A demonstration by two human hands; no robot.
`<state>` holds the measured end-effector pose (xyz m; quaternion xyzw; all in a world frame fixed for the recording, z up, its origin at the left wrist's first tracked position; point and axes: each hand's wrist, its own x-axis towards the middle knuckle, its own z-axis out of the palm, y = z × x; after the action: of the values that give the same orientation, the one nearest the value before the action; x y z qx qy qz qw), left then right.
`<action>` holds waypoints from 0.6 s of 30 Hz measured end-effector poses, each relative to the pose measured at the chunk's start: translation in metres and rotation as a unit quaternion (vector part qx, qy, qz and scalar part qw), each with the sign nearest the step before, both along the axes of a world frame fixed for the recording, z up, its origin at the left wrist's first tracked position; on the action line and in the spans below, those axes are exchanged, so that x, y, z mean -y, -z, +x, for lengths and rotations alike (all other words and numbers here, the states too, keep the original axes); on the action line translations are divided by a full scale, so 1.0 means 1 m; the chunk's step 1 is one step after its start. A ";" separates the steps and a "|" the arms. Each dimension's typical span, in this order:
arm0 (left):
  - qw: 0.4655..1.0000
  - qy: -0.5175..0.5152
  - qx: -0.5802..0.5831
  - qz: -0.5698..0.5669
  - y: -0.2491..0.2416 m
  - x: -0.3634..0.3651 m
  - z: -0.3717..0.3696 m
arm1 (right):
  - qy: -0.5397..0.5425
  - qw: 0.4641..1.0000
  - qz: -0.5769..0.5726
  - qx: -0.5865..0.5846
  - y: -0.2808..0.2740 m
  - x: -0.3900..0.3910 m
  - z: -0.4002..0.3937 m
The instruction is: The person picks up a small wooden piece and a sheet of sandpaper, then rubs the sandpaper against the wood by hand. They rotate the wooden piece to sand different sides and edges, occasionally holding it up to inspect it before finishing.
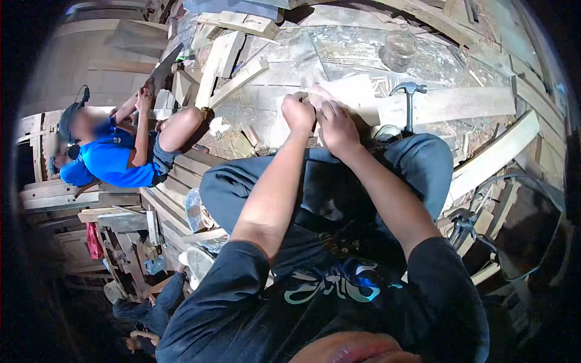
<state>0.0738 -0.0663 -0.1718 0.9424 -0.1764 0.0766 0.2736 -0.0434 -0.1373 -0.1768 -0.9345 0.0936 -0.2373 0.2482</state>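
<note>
"Who's that over on the far left?"

"A co-worker (118, 157) in a blue shirt and cap, sitting with knees bent. There's a red cloth (94, 240) hanging lower down on that side."

"And by the co-worker's hands?"

"A long dark blade (166, 69), a handsaw by the look of it, slanting upward. Next along, some timber offcuts (233, 57) are heaped at angles on the worn boards."

"What about the person sitting here in the dark T-shirt?"

"The left hand (299, 114) is out in front of the lap, fingers curled well in. I can't tell whether they have hold of anything; the knuckles hide it."

"The other one?"

"The right hand (338, 126) is just beside it, partly curled, the fingers bent toward the left hand. What it grips, if anything, I can't tell either."

"So where's the wood?"

"The pale wood piece (356, 89) lies just beyond the right hand, on the floor."

"And further right?"

"A clear jar (399, 51) farther back, then a claw hammer (409, 100), head away from the person, handle toward the right knee. A long plank (469, 104) runs off beside it, and a black cable (532, 269) loops near the edge."
</note>
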 end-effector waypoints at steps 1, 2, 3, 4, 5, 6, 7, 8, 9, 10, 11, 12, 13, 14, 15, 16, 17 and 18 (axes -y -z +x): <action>1.000 -0.001 -0.014 -0.020 -0.002 0.000 -0.004 | 0.007 1.000 -0.009 0.013 0.001 0.000 -0.002; 1.000 0.010 -0.023 -0.012 -0.002 -0.005 -0.006 | 0.006 1.000 0.008 -0.002 0.002 -0.002 -0.003; 0.999 0.026 -0.030 0.003 -0.005 -0.009 -0.013 | 0.007 1.000 0.024 -0.014 0.002 -0.003 -0.002; 0.998 0.043 -0.037 0.019 -0.007 -0.014 -0.021 | 0.010 0.999 0.039 -0.025 0.002 -0.002 0.001; 0.998 0.030 -0.045 0.014 -0.006 -0.017 -0.026 | 0.006 0.999 0.011 -0.033 0.001 -0.002 0.002; 0.999 0.021 -0.043 0.011 -0.004 -0.015 -0.024 | 0.002 0.999 0.007 -0.034 0.000 -0.002 0.002; 0.999 0.012 -0.041 0.008 -0.002 -0.014 -0.022 | -0.003 0.999 0.002 -0.034 0.000 -0.002 0.003; 0.999 0.004 -0.043 0.003 0.001 -0.014 -0.022 | -0.006 0.999 -0.003 -0.039 0.001 -0.001 0.002; 0.999 0.006 -0.021 -0.028 0.000 -0.010 -0.017 | -0.008 0.999 0.000 -0.032 0.002 -0.002 0.000; 0.999 -0.008 -0.017 -0.039 0.008 -0.005 -0.008 | -0.015 0.999 0.000 -0.032 0.003 -0.002 -0.002; 0.999 -0.014 -0.020 -0.045 0.006 0.000 -0.002 | -0.022 0.999 -0.002 -0.030 0.002 0.001 -0.001; 0.998 -0.021 -0.028 -0.048 0.005 0.000 -0.005 | -0.030 0.999 0.000 -0.033 0.002 0.001 -0.004; 0.998 -0.022 -0.038 -0.040 0.004 -0.004 -0.013 | -0.028 0.999 -0.013 -0.039 0.004 0.000 -0.005; 0.998 -0.020 -0.042 -0.034 0.002 -0.007 -0.018 | -0.021 0.999 -0.012 -0.045 0.004 0.000 -0.003; 0.998 -0.017 -0.046 -0.027 -0.001 -0.009 -0.020 | -0.014 0.999 -0.008 -0.051 0.003 -0.001 -0.002; 0.999 -0.013 -0.043 -0.024 -0.003 -0.010 -0.021 | -0.009 0.998 -0.003 -0.058 0.003 -0.004 -0.001; 0.999 -0.010 -0.041 -0.021 -0.001 -0.013 -0.023 | -0.010 0.998 -0.016 -0.058 0.004 -0.005 -0.001; 0.999 -0.008 -0.039 -0.019 0.001 -0.014 -0.025 | -0.012 0.998 -0.029 -0.057 0.005 -0.004 -0.002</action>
<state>0.0484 -0.0518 -0.1728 0.9406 -0.1565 0.0452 0.2980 -0.0451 -0.1329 -0.1823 -0.9545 0.0895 -0.1830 0.2179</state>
